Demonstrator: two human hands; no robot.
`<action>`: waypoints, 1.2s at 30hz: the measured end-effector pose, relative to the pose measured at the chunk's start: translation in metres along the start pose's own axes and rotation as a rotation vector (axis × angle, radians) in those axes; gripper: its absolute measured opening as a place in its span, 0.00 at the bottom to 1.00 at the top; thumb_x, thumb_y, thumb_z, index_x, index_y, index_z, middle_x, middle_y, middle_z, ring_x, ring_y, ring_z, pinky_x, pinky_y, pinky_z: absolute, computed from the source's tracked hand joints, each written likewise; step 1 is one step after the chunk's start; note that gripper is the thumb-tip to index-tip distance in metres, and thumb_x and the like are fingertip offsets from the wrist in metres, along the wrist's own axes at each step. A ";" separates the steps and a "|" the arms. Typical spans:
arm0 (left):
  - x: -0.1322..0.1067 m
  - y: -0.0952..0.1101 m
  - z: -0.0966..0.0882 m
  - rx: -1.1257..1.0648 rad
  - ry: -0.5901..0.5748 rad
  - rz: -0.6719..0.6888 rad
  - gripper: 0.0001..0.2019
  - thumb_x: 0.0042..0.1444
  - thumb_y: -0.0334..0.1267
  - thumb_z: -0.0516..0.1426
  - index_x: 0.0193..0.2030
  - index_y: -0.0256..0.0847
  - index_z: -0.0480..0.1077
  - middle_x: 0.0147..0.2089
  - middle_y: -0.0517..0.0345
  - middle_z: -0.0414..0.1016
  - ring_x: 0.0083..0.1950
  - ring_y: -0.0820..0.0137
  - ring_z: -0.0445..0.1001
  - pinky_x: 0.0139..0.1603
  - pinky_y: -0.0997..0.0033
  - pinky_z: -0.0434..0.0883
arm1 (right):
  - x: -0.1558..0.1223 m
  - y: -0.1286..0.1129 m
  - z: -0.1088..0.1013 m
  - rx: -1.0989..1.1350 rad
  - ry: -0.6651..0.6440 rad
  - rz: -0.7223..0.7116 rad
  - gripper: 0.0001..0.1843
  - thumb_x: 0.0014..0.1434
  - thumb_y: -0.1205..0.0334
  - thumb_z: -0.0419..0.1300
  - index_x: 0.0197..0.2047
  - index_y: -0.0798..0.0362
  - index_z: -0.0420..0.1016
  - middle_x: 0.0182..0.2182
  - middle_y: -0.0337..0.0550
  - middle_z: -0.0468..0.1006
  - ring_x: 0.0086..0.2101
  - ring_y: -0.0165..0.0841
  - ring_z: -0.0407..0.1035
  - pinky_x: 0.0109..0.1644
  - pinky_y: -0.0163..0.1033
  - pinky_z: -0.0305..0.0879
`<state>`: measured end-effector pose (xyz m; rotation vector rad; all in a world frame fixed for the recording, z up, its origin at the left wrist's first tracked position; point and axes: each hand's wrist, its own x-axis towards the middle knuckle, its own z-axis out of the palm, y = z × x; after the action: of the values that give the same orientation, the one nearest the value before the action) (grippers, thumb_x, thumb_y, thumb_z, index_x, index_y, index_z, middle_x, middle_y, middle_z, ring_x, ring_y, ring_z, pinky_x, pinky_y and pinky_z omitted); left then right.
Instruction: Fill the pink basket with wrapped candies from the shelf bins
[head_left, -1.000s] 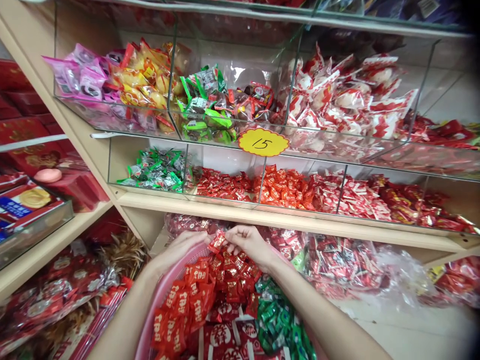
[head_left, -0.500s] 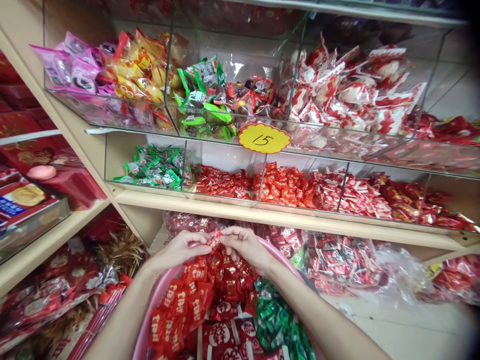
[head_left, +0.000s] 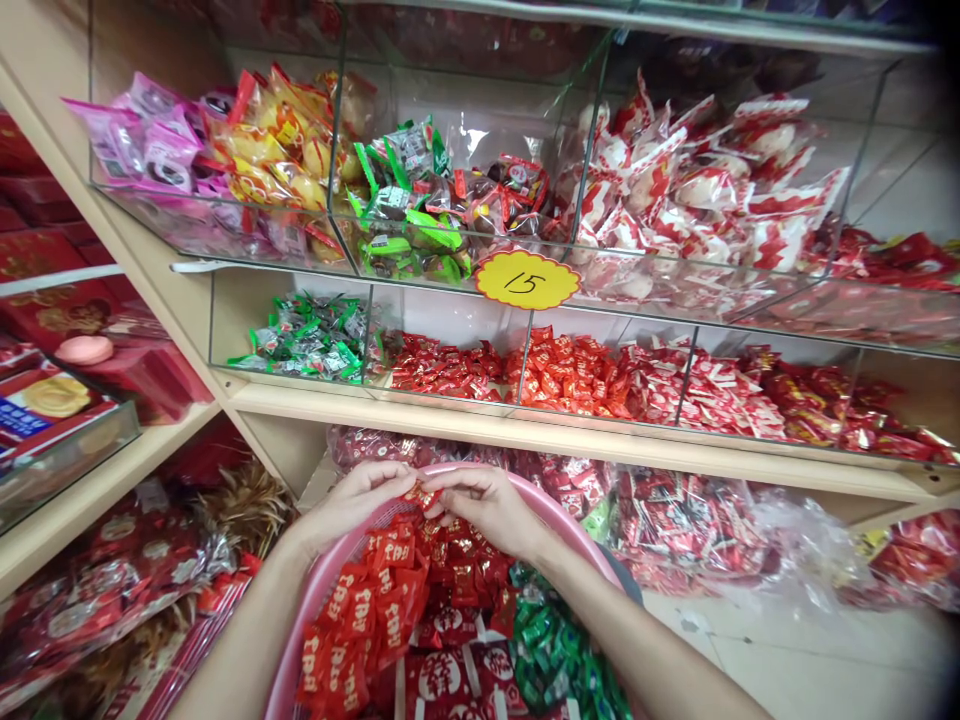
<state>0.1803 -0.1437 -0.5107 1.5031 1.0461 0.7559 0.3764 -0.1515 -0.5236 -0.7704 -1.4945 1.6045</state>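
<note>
Over the far rim of a pink basket (head_left: 555, 497), my left hand (head_left: 367, 495) and my right hand (head_left: 484, 505) meet with fingertips pinched. Between them is a small red wrapped candy (head_left: 421, 494), gripped from both sides. Below, the basket holds orange-red candy packets (head_left: 364, 610) on the left and dark red wrapped candies (head_left: 465, 570) in the middle. Larger red-and-white packets (head_left: 442, 680) lie nearest me, with green wrapped candies (head_left: 559, 645) at the right.
Ahead, a wooden shelf (head_left: 600, 437) carries clear bins of wrapped sweets, with a yellow tag (head_left: 529, 279) marked 15. Plastic bags of candy (head_left: 682, 520) sit beneath it at the right. At the left stand boxes (head_left: 52, 400) and bagged goods (head_left: 105, 580).
The candy has turned and moved slightly down and left between my fingertips. My right fingers now reach further over it, while the basket's contents look the same.
</note>
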 end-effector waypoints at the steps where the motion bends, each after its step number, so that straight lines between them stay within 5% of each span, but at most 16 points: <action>1: 0.000 0.000 0.000 0.005 -0.008 0.012 0.15 0.53 0.47 0.56 0.38 0.37 0.75 0.40 0.54 0.77 0.45 0.64 0.71 0.48 0.69 0.65 | 0.000 0.000 0.000 -0.004 0.003 -0.001 0.10 0.52 0.59 0.58 0.37 0.51 0.76 0.29 0.39 0.77 0.31 0.30 0.73 0.36 0.38 0.70; 6: 0.000 -0.002 -0.001 0.010 -0.030 0.023 0.15 0.54 0.46 0.55 0.38 0.36 0.74 0.40 0.54 0.77 0.41 0.66 0.72 0.44 0.70 0.66 | -0.001 -0.003 0.002 0.073 0.060 0.094 0.17 0.50 0.60 0.60 0.45 0.51 0.68 0.30 0.37 0.74 0.29 0.28 0.72 0.31 0.35 0.70; 13: 0.000 0.002 -0.001 0.036 -0.020 0.045 0.14 0.53 0.46 0.55 0.34 0.37 0.75 0.43 0.52 0.77 0.48 0.62 0.71 0.50 0.67 0.64 | -0.001 0.001 0.001 -0.017 -0.021 0.256 0.19 0.46 0.48 0.63 0.27 0.56 0.68 0.21 0.37 0.74 0.22 0.26 0.70 0.24 0.30 0.63; 22: 0.000 0.005 0.000 0.085 0.003 0.010 0.13 0.52 0.45 0.56 0.31 0.37 0.73 0.31 0.59 0.73 0.34 0.70 0.68 0.37 0.74 0.65 | -0.001 0.001 0.000 0.088 0.054 0.251 0.20 0.44 0.47 0.64 0.27 0.57 0.69 0.23 0.39 0.77 0.22 0.26 0.71 0.22 0.29 0.62; 36: 0.001 0.002 -0.002 0.070 -0.060 0.063 0.12 0.54 0.42 0.55 0.32 0.36 0.75 0.44 0.52 0.75 0.45 0.65 0.69 0.49 0.69 0.64 | -0.004 0.001 -0.001 0.024 -0.060 0.347 0.21 0.41 0.46 0.65 0.25 0.58 0.70 0.21 0.38 0.76 0.19 0.24 0.68 0.20 0.27 0.59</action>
<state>0.1795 -0.1418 -0.5083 1.6151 0.9935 0.7201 0.3796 -0.1546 -0.5255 -1.0188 -1.4377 1.9108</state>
